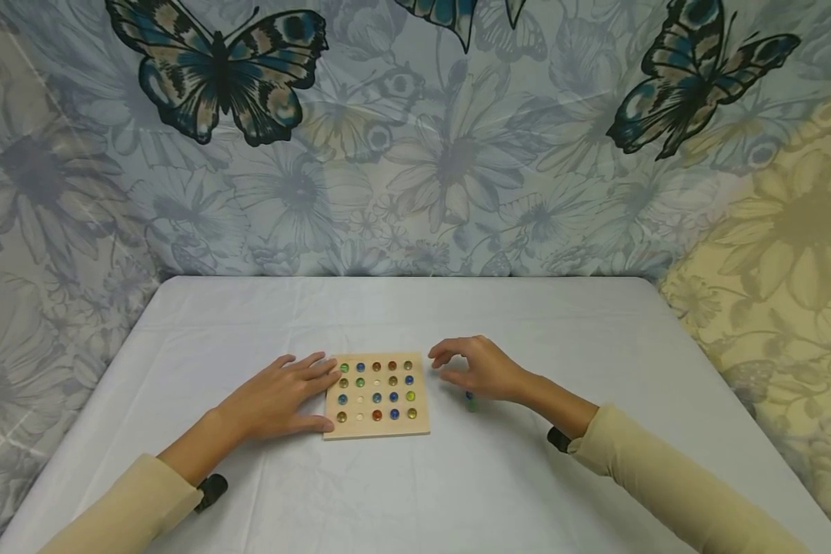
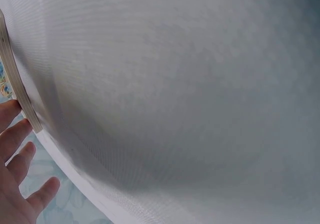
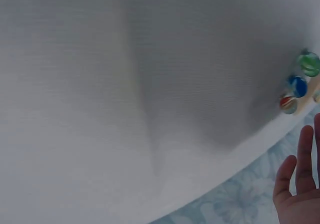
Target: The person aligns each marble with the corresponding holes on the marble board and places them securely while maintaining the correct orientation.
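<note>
A light wooden board (image 1: 377, 428) lies on the white cloth with rows of coloured glass marbles (image 1: 394, 398) in its hollows; three hollows show bare wood. My left hand (image 1: 284, 396) rests along the board's left edge, fingers spread and nearly straight, thumb at the near corner. Just right of the board hovers my right hand (image 1: 483, 369), fingers loosely bent, nothing visible between them. Under that hand, loose marbles (image 1: 470, 404) lie on the cloth, partly hidden in the head view. The right wrist view separates a green marble (image 3: 309, 63), a blue marble (image 3: 298, 86) and a reddish clear marble (image 3: 288, 105).
The white-covered table (image 1: 547, 323) extends around the board on all sides. Behind it hangs a fabric backdrop (image 1: 450, 177) printed with flowers and butterflies. Black wrist cameras (image 1: 212, 492) sit below the cuffs of both light sleeves.
</note>
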